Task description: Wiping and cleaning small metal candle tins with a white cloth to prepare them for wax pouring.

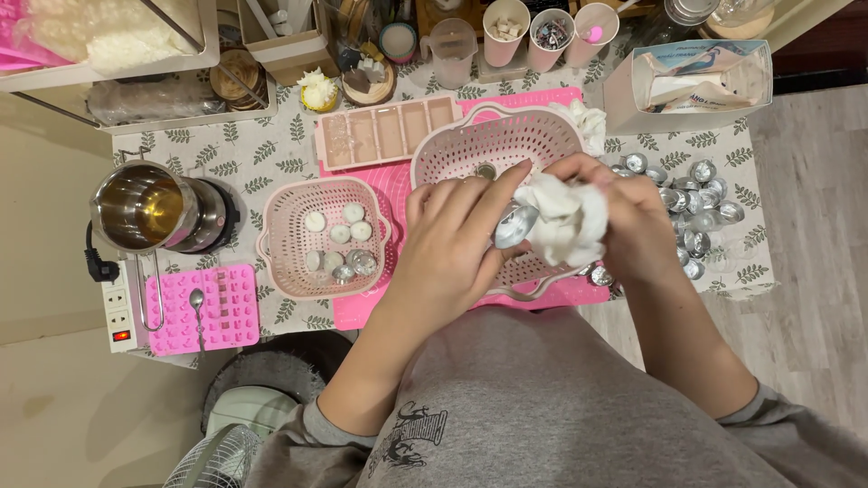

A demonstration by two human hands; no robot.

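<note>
Small metal cup (pixel 515 226), pinched in the left hand's (pixel 452 248) closed fingertips, looks light, thin-walled and easily dented, so a rim grip suits it. Just beside it, the right hand (pixel 624 226) is closed around a soft, crumpled white cloth (pixel 565 221) pressed against the cup, above the larger pink basket (pixel 488 145)

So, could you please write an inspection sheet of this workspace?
Surface: table with leaf-print cloth, pink mat on top.
Job's things: left hand holds a small metal cup; right hand presses a white cloth to it, above the large pink basket.
Clutter: small basket of cups, loose metal cups, pink moulds.
Hands: both shut.
Cables: black plug beside the power strip.
Surroundings: metal pot, fan.
</note>
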